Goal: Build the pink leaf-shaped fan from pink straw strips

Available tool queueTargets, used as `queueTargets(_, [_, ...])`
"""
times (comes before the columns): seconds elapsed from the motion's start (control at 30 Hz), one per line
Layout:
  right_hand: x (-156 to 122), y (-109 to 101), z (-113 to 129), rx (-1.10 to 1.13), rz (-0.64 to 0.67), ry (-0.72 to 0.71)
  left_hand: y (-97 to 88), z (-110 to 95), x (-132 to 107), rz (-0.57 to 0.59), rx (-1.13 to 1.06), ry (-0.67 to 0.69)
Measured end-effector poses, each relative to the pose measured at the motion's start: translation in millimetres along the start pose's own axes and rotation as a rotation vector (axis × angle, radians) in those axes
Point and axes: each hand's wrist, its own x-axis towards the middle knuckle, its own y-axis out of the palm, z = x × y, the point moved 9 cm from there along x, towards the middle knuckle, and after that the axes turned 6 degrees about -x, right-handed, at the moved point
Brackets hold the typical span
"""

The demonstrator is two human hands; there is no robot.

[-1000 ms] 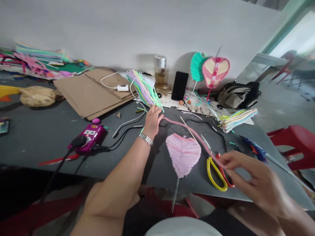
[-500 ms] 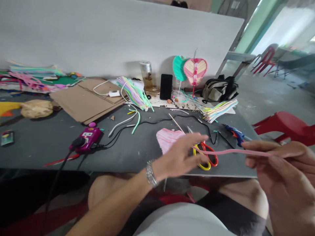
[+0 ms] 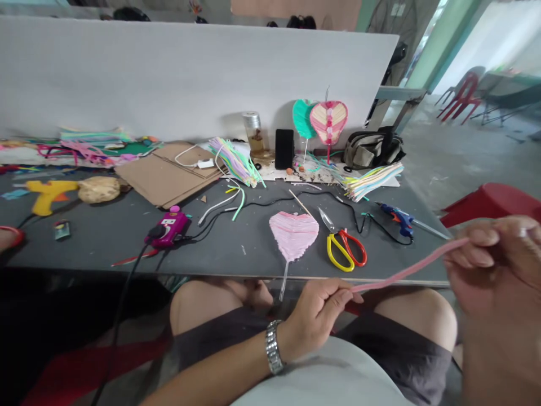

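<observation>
A pink pipe cleaner [image 3: 409, 266] stretches across the front of the table, held between my hands above my lap. My left hand [image 3: 316, 316], with a metal wristwatch [image 3: 274, 347], pinches one end. My right hand [image 3: 494, 282] grips the other end at the right of the view. Beyond them, a pink heart-shaped fan [image 3: 293, 237] of woven strips lies flat on the grey table [image 3: 236, 254], its stick over the edge. Yellow-and-red scissors [image 3: 344, 251] lie just right of it. Neither hand touches them.
A blue glue gun [image 3: 395, 220] and a bundle of pastel strips [image 3: 372, 181] lie to the right. Cables run from a magenta device [image 3: 167, 227]. Cardboard sheets [image 3: 167, 175], a phone [image 3: 284, 149] and a jar [image 3: 252, 132] stand behind. A red chair [image 3: 490, 203] is at right.
My left hand has moved from above the scissors and taken the pipe cleaner's near end. Both hands are now lower, nearer my lap, uncovering the heart fan. The view has tilted upward.
</observation>
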Motion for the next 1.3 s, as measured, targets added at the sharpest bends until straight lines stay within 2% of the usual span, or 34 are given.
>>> queueTargets(0.17, [-13.7, 15.6, -22.3, 0.013, 0.143, 0.102, 10.4, 16.1, -10.9, 0.029, -0.177, -0.122])
queueTargets(0.27, [-17.1, 16.3, -22.2, 0.008, 0.187, 0.067, 12.8, 17.0, -15.1, 0.038, -0.222, -0.136])
queueTargets(0.33, [-18.1, 14.2, -21.6, -0.096, 0.199, 0.033, 13.1, 17.1, -17.8, 0.036, -0.234, -0.134])
queueTargets(0.43, [-26.7, 27.4, -35.9, -0.226, 0.363, 0.116, 17.3, 20.4, -21.0, 0.074, -0.228, -0.151])
queueTargets(0.53, [-39.5, 44.2, -50.9, -0.191, 0.494, 0.234, 25.9, 28.2, -23.7, 0.15, -0.262, -0.224])
queueTargets(0.73, [-44.0, 60.1, -61.3, -0.039, 0.485, 0.371, 41.6, 42.3, -31.1, 0.277, -0.475, -0.392])
queueTargets(0.93, [-31.2, 64.2, -56.3, 0.207, 0.431, 0.429, 42.0, 50.0, -32.8, 0.253, -0.57, -0.419])
queueTargets(1.0, [-20.9, 54.2, -52.8, 0.246, 0.343, 0.436, 40.8, 51.1, -32.1, 0.241, -0.555, -0.405])
queueTargets(1.13, [3.0, 24.8, -39.2, 0.265, 0.178, 0.342, 36.8, 56.2, -33.5, 0.211, -0.49, -0.403])
queueTargets(1.3, [28.1, -16.1, -25.7, 0.303, 0.027, 0.244, 28.0, 55.9, -44.0, 0.263, -0.33, -0.402])
